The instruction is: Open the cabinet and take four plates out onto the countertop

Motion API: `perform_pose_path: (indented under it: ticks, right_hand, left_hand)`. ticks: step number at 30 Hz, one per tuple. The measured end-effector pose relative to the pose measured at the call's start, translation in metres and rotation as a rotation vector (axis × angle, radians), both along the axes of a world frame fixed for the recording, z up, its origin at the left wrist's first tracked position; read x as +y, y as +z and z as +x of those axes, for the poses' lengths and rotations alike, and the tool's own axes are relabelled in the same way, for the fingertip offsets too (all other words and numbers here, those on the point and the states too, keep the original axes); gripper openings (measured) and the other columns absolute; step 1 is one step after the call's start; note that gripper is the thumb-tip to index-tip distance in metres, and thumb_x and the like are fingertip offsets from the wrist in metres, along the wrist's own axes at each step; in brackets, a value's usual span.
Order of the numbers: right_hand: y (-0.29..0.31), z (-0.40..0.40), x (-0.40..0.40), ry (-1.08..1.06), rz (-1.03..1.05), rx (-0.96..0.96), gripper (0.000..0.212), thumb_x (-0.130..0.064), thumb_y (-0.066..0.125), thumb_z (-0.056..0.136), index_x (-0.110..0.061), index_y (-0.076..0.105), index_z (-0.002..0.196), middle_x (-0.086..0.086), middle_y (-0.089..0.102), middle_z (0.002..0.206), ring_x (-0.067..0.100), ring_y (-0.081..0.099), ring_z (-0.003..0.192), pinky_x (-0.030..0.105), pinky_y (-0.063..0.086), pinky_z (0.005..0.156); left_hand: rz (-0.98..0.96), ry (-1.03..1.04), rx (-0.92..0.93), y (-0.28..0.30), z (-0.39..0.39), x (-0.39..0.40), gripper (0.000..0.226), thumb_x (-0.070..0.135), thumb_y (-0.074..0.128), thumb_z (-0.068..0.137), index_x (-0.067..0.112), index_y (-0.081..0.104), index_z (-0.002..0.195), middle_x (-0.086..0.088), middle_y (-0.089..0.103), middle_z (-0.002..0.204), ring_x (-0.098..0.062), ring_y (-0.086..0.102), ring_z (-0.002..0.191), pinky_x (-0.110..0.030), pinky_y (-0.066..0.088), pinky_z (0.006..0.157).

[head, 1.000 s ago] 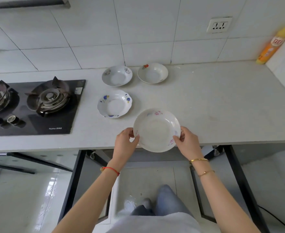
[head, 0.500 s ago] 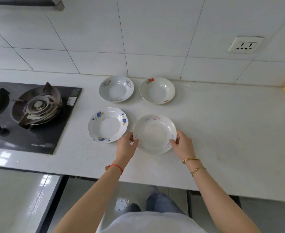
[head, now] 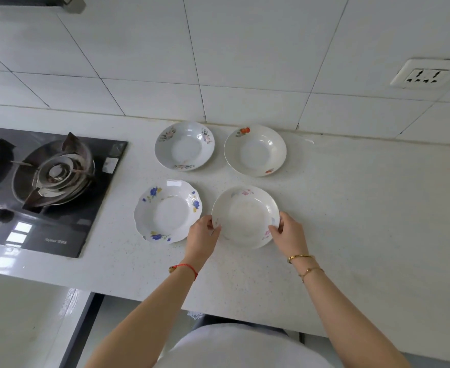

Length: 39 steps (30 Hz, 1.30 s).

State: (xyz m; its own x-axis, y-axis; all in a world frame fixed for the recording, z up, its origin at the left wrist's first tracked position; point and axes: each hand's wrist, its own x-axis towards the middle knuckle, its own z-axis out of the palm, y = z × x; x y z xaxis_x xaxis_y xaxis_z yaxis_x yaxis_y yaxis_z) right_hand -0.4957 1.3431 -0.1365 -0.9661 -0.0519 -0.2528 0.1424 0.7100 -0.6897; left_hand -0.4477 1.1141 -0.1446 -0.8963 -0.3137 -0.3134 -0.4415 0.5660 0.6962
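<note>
A white speckled tabletop (head: pixel 351 221) ran beneath a wall of pale tiles (head: pixel 245 49), and a black gas hob (head: pixel 45 192) was set into it on the left. Four plates lay on the tabletop in a square, none touching another. At the back left was a greyish plate with faded flowers (head: pixel 184 146), at the back right a cream plate with orange fruit (head: pixel 255 150), and at the front left a scalloped plate with blue flowers (head: pixel 168 211). The front right plate with pink flowers (head: pixel 246 216) rested on the tabletop between the hands. The left hand (head: pixel 202 235) pinched its near left rim with thumb on top, and the right hand (head: pixel 289 232) gripped its near right rim likewise. A wall socket (head: pixel 428 73) sat high on the right.
</note>
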Motion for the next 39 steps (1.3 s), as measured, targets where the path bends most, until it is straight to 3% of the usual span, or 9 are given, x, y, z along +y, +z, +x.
perform_pose_path:
  ticks: [6,14,21,25,30,34,39]
  right_hand:
    - [-0.009,0.003,-0.002,0.005,-0.006,-0.007,0.031,-0.014,0.066,0.085,-0.006,0.059,0.113,0.01,0.068,0.099,0.023,0.064,0.089,0.021,0.048,0.067]
    - [-0.014,0.003,0.0,-0.008,-0.041,0.002,0.031,-0.016,0.067,0.085,-0.009,0.058,0.114,0.007,0.069,0.099,0.018,0.064,0.086,0.014,0.047,0.063]
    - [-0.015,0.004,-0.002,-0.013,-0.028,0.021,0.033,-0.014,0.067,0.085,-0.007,0.058,0.116,0.009,0.069,0.1,0.019,0.064,0.085,0.013,0.045,0.063]
    - [-0.016,0.008,-0.003,-0.028,-0.031,0.012,0.033,-0.014,0.066,0.085,-0.006,0.058,0.116,0.01,0.068,0.102,0.022,0.064,0.09,0.019,0.048,0.067]
    - [-0.014,0.005,-0.003,-0.023,-0.012,0.005,0.033,-0.014,0.066,0.085,-0.006,0.057,0.116,0.011,0.068,0.101,0.019,0.061,0.085,0.01,0.042,0.06]
    - [-0.013,0.006,-0.003,-0.027,-0.006,-0.006,0.035,-0.014,0.066,0.086,-0.005,0.056,0.118,0.012,0.067,0.104,0.025,0.064,0.093,0.024,0.051,0.07]
    - [-0.01,0.005,-0.004,-0.032,0.002,-0.017,0.034,-0.014,0.066,0.086,-0.006,0.056,0.118,0.012,0.068,0.104,0.025,0.064,0.093,0.028,0.055,0.073]
  left_hand:
    - [-0.014,-0.027,0.005,-0.005,0.001,-0.004,0.022,0.028,0.064,0.09,0.014,0.065,0.108,0.001,0.069,0.095,-0.015,0.063,0.088,-0.025,0.053,0.082]
    - [-0.007,-0.053,0.019,-0.008,0.001,-0.008,0.026,0.028,0.064,0.09,0.013,0.065,0.111,0.001,0.07,0.099,-0.013,0.063,0.088,-0.02,0.051,0.081]
    - [-0.032,-0.087,0.02,-0.009,-0.002,-0.009,0.028,0.028,0.063,0.091,0.012,0.063,0.114,-0.002,0.069,0.103,-0.016,0.063,0.092,-0.026,0.053,0.084]
    - [-0.052,-0.095,0.015,-0.009,-0.001,-0.007,0.029,0.027,0.061,0.092,0.011,0.061,0.117,-0.004,0.068,0.105,-0.019,0.062,0.095,-0.033,0.055,0.088]
    - [-0.062,-0.107,0.007,-0.008,0.0,-0.007,0.033,0.026,0.06,0.093,0.009,0.058,0.12,-0.006,0.067,0.108,-0.022,0.061,0.099,-0.036,0.054,0.091]
    - [-0.065,-0.109,0.006,-0.007,0.0,-0.006,0.034,0.028,0.06,0.093,0.009,0.058,0.121,-0.007,0.067,0.108,-0.022,0.061,0.1,-0.038,0.054,0.093]
    - [-0.055,-0.107,0.001,-0.005,0.0,-0.007,0.035,0.029,0.062,0.092,0.009,0.058,0.121,-0.006,0.067,0.108,-0.021,0.062,0.099,-0.034,0.054,0.092]
